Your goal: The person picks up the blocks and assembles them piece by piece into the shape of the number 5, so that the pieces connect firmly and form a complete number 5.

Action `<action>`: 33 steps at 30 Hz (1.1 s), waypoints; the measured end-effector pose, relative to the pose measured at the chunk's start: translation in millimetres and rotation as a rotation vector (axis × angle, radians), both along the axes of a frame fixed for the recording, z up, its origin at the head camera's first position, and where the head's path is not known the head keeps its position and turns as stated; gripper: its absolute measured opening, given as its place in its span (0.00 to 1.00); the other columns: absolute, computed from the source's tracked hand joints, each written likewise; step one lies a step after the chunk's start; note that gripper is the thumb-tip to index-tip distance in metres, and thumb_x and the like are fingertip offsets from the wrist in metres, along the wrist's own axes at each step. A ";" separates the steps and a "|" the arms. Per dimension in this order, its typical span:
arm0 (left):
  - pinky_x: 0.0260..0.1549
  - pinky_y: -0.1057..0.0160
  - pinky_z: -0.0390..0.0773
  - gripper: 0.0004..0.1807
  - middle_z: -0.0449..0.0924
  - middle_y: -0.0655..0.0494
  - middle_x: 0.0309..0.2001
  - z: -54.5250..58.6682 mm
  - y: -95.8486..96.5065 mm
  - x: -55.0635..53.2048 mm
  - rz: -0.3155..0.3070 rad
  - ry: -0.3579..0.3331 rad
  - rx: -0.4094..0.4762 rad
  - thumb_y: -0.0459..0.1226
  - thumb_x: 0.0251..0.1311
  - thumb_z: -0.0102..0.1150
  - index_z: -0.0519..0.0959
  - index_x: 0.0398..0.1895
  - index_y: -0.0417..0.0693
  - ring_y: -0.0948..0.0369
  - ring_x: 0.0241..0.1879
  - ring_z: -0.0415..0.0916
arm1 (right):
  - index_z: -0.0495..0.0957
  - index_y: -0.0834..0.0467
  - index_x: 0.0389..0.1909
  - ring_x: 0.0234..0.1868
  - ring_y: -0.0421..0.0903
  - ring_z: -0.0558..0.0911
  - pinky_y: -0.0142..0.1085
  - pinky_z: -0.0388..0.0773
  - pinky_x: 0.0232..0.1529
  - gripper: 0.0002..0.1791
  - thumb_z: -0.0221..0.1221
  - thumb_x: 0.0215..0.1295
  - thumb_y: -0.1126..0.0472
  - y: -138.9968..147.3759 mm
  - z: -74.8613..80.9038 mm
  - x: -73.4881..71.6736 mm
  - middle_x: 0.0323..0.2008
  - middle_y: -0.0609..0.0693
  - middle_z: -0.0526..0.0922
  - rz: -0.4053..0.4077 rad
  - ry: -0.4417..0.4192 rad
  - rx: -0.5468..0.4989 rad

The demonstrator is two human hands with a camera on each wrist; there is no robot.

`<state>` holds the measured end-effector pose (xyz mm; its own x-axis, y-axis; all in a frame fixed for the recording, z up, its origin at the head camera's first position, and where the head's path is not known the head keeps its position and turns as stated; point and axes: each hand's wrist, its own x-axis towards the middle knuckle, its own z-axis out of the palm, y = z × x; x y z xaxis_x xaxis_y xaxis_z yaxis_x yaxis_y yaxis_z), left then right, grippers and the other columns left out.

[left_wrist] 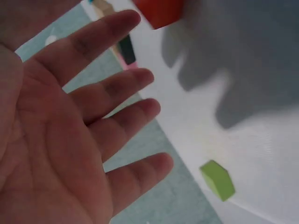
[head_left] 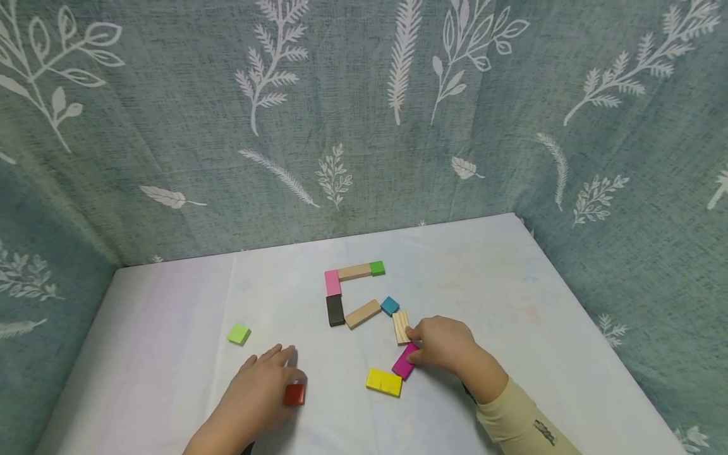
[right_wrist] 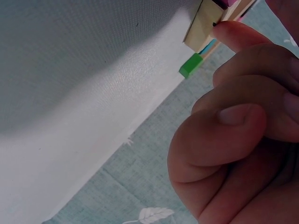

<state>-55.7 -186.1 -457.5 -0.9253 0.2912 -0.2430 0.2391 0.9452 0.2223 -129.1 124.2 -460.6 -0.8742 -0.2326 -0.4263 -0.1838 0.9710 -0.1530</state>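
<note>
My left hand (head_left: 258, 392) hovers over the table at the left, fingers spread, with its thumb right at a red block (head_left: 294, 396). The left wrist view shows a bare palm (left_wrist: 51, 140), and the red block (left_wrist: 161, 11) lies beyond the fingertips. My right hand (head_left: 446, 344) pinches a magenta block (head_left: 403, 363) with thumb and index finger. That index fingertip also meets a plain wooden block (head_left: 400, 328), which adjoins the magenta one. In the right wrist view the other fingers (right_wrist: 210, 140) are curled in. A yellow block (head_left: 383, 383) lies just left of the magenta block.
A bent line of blocks runs behind: green (head_left: 377, 268), plain wood (head_left: 354, 272), pink (head_left: 332, 283), black (head_left: 335, 310), another plain wood (head_left: 363, 314) and blue (head_left: 390, 306). A light green block (head_left: 239, 335) sits at the left. Patterned cloth (head_left: 364, 126) surrounds the white table (head_left: 512, 272).
</note>
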 end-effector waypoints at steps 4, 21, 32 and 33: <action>0.57 0.30 0.72 0.16 0.84 0.53 0.52 -8.9 -4.5 3.7 -0.048 0.119 -0.017 0.32 0.35 0.80 0.89 0.29 0.59 0.45 0.63 0.76 | 0.84 0.43 0.57 0.31 0.42 0.72 0.36 0.67 0.27 0.28 0.75 0.52 0.46 -0.2 -0.7 -0.1 0.41 0.43 0.88 0.000 -0.005 0.001; 0.52 0.38 0.79 0.21 0.85 0.54 0.48 -12.9 25.7 -6.6 -0.069 0.161 -0.041 0.32 0.36 0.82 0.88 0.38 0.55 0.52 0.53 0.81 | 0.83 0.43 0.59 0.28 0.42 0.72 0.34 0.66 0.25 0.29 0.74 0.53 0.46 -0.5 -1.4 -1.4 0.32 0.42 0.85 0.001 -0.015 -0.004; 0.46 0.49 0.81 0.18 0.84 0.56 0.42 -13.8 45.1 -10.4 -0.086 0.141 -0.046 0.42 0.31 0.87 0.88 0.26 0.48 0.55 0.45 0.80 | 0.83 0.43 0.59 0.29 0.42 0.72 0.35 0.64 0.25 0.29 0.74 0.54 0.47 1.6 -1.1 -1.5 0.23 0.41 0.77 0.006 -0.009 -0.002; 0.47 0.49 0.81 0.19 0.84 0.55 0.43 -13.4 48.9 -11.1 -0.088 0.125 -0.048 0.43 0.30 0.87 0.88 0.26 0.47 0.55 0.46 0.80 | 0.83 0.43 0.59 0.29 0.43 0.72 0.35 0.64 0.26 0.29 0.74 0.54 0.47 1.6 -1.4 -1.3 0.23 0.41 0.77 0.004 -0.013 -0.003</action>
<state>-66.8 -137.2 -470.9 -0.9208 0.3630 -0.1428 0.3441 0.9283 0.1406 -130.4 125.8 -462.0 -0.8678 -0.2374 -0.4365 -0.1858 0.9698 -0.1580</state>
